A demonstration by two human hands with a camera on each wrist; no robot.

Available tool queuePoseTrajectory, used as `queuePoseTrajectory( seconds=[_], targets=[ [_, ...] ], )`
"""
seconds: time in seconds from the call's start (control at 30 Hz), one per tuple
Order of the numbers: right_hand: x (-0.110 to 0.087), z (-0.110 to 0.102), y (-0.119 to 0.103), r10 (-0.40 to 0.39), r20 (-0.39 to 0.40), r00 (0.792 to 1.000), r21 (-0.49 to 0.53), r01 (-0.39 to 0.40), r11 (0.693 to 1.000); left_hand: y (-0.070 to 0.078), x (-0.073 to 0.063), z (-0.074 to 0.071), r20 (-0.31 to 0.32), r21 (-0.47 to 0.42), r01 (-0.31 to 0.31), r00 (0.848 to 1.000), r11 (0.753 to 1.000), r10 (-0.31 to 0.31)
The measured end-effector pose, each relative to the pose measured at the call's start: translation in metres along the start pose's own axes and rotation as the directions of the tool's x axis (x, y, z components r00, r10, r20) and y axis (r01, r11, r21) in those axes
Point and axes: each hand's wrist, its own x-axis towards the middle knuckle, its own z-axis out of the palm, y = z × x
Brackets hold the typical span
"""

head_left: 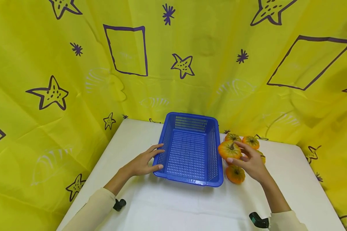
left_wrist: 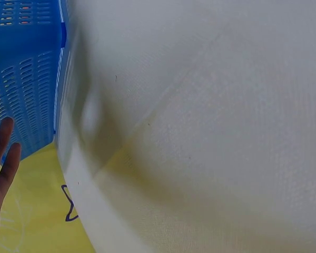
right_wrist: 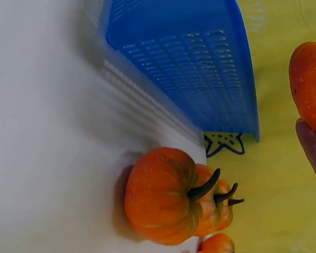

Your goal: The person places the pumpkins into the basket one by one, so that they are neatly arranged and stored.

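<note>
My right hand (head_left: 251, 163) holds a small orange pumpkin (head_left: 229, 151) between thumb and fingers, raised beside the right rim of a blue plastic basket (head_left: 188, 182). In the right wrist view, the held pumpkin (right_wrist: 309, 87) shows at the right edge, clear of the table. My left hand (head_left: 141, 162) rests at the basket's left rim, fingers fairly straight and spread. Inside the basket, only the perforated floor shows. Several more pumpkins sit right of the basket, including a front pumpkin (head_left: 235, 174) and a back one (head_left: 251, 142). Fingers and the raised pumpkin partly cover the others.
A white table (head_left: 167, 205) carries the basket and the pumpkins. Close behind the basket hangs a yellow curtain (head_left: 208, 89) with purple stars and frames, which also rises along both sides. A dark wrist device (head_left: 258, 220) sits by the right sleeve.
</note>
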Motion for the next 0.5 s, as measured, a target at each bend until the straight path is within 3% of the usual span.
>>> queuePoseTrajectory(
  seconds=[0.23,0.5],
  targets=[
    [0.01,0.006,-0.006,-0.011,0.032,0.999,0.076,0.009,0.997,0.001,0.0,-0.001,-0.007,-0.002,-0.01,1.0,1.0,0.01],
    [0.022,0.011,-0.013,0.044,0.088,0.995,0.072,-0.05,0.996,0.0,0.0,0.0,0.001,0.002,0.003,1.0,1.0,-0.003]
  ],
)
